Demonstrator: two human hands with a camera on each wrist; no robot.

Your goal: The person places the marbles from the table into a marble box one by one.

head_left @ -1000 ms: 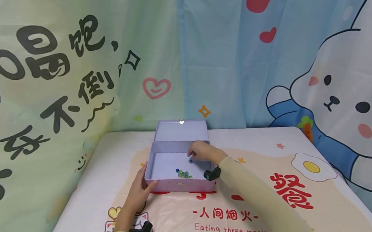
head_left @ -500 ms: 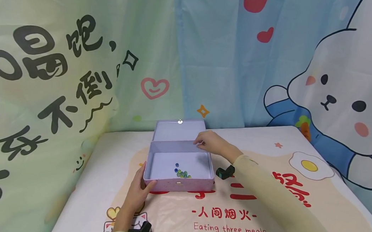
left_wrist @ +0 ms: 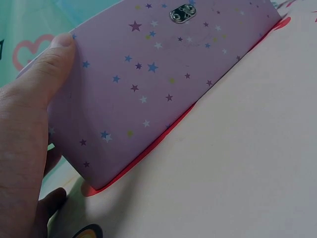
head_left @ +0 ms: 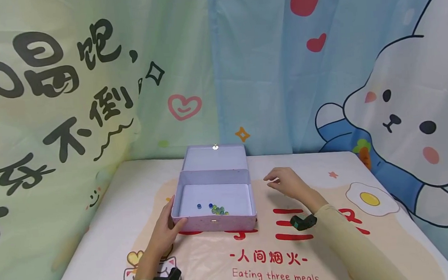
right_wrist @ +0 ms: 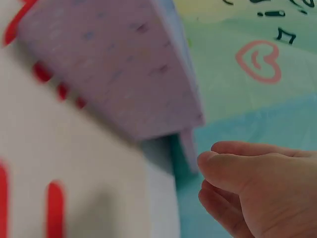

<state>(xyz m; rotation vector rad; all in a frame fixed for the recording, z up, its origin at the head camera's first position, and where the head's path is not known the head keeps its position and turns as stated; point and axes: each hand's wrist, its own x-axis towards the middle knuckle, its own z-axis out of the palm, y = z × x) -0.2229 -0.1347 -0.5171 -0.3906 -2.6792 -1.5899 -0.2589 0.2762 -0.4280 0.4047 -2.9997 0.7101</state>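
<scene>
A lilac box [head_left: 214,223] printed with small stars stands with its hinged lid [head_left: 214,157] raised at the back. Inside, several green and blue glass marbles [head_left: 218,210] lie clustered by the front wall, with a lone blue marble [head_left: 199,206] to their left. My left hand [head_left: 165,229] grips the box's front left corner, thumb on the front wall; its fingers at the left side are partly hidden. In the left wrist view the metal clasp [left_wrist: 183,13] shows on the front wall. My right hand [head_left: 288,184], fingers loosely bent and holding nothing, hovers right of the box.
The box stands on a table covered by a printed cloth [head_left: 271,278] with red lettering and a fried-egg picture [head_left: 371,197]. A printed curtain [head_left: 250,70] hangs right behind the table's back edge.
My right hand has left the box and moved right. A blue marble has rolled from near the back right of the box towards the front left. My left hand keeps its grip.
</scene>
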